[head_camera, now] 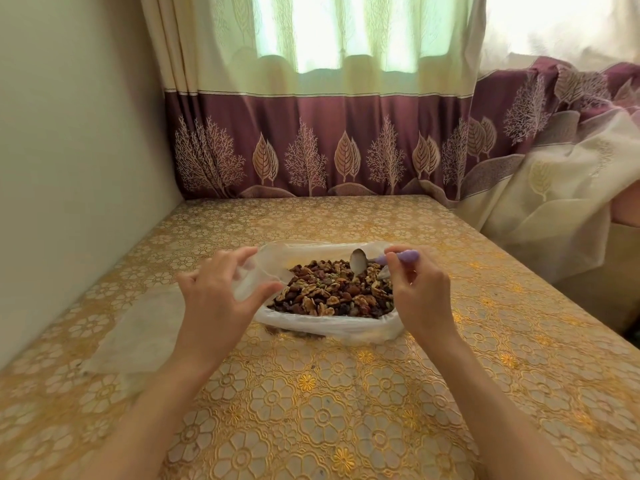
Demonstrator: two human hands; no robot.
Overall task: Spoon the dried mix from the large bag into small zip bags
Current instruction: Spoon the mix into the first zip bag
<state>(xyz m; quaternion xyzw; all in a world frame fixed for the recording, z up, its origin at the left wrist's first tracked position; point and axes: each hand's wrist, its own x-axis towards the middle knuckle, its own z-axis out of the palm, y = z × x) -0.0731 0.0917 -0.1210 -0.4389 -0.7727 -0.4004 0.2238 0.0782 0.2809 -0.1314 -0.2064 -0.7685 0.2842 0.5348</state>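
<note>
- The desk [346, 410] fills the lower view, covered with a gold cloth patterned in flowers, and runs back to a cream and plum curtain [311, 140] hanging behind its far edge.
- A flat stack of clear small zip bags [138, 337] lies on the cloth to the left, just beside the left forearm.
- The large bag [329, 325], white plastic with its mouth rolled open, sits on the desk at the centre, between the two hands.
- The dried mix [332, 292] of nuts and dark fruit fills the large bag.
- The left hand [216, 292] pinches one small clear zip bag [254, 275] between thumb and fingers, holding it over the left edge of the large bag.
- The right hand [420, 285] pinches the lilac handle of a spoon [360, 260]; its metal bowl tilts down, its tip at the mix.
</note>
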